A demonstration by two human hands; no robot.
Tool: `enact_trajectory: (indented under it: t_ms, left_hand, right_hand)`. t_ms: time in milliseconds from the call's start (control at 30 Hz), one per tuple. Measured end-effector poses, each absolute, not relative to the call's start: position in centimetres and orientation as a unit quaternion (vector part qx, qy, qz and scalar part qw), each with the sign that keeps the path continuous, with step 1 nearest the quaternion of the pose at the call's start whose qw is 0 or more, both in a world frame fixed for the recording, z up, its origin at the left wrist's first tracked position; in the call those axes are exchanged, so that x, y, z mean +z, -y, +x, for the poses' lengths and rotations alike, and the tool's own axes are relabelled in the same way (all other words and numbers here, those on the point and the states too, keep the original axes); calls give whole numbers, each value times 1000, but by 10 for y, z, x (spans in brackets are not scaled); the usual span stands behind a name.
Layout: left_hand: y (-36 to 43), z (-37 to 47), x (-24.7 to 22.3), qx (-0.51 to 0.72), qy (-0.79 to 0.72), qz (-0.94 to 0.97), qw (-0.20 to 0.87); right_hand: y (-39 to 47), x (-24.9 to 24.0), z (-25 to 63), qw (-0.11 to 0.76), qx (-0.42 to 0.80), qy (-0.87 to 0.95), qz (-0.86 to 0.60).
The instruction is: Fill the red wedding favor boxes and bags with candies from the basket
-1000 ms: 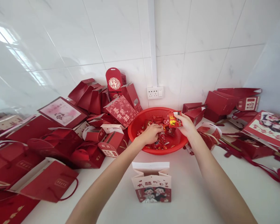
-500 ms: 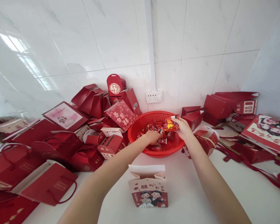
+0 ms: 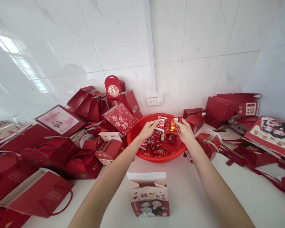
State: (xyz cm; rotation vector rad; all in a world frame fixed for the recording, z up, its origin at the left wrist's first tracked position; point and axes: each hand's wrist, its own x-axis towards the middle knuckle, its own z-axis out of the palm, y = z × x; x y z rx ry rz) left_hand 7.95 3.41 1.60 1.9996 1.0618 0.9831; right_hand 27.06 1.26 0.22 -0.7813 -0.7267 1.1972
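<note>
Head view: over the basket (image 3: 165, 159), my left fingers (image 3: 153, 124) pinch a white-patterned packet (image 3: 161, 123), right fingers (image 3: 183, 127) a gold-printed packet (image 3: 173, 125). Light edge grips seem best.

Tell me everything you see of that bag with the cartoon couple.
The bag looks like paper or card: pale above with red lettering, deep red below with two cartoon figures, one in white, one in a dark suit. It stands upright on the table, mouth open, sides creased inward, white back edge raised. It is nearer than the basket; neither the left hand nor the right hand touches it.
</note>
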Motion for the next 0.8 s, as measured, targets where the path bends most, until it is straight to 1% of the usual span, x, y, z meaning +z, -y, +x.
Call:
enact_trajectory:
  t_ms: [67, 200, 333, 433, 633, 733, 800]
  left_hand:
    - [-32, 83, 16, 384, -397, 762, 339]
    - [-28, 87, 14, 354, -385, 776, 353]
    - [-26, 86, 13, 329, -399, 789, 333]
    - [-23, 87, 16, 319, -420, 798, 292]
    - [-30, 84, 19, 338, -509, 774, 170]
    - [-37, 80, 13, 289, -536, 780, 141]
    - [-39, 81, 7, 244, -518, 810, 129]
  right_hand:
    - [-11, 4, 270, 679, 552, 336, -349]
    - [-4, 10, 266, 640, 583, 367, -340]
    - [1, 11, 263, 624, 585, 394, -336]
    - [0, 10, 265, 643, 567, 391, -335]
    - [-9, 7, 271, 698, 545, 330, -327]
    - [-11, 6, 272, 710, 542, 313, -323]
    - [-12, 5, 272, 713, 541, 310, -321]
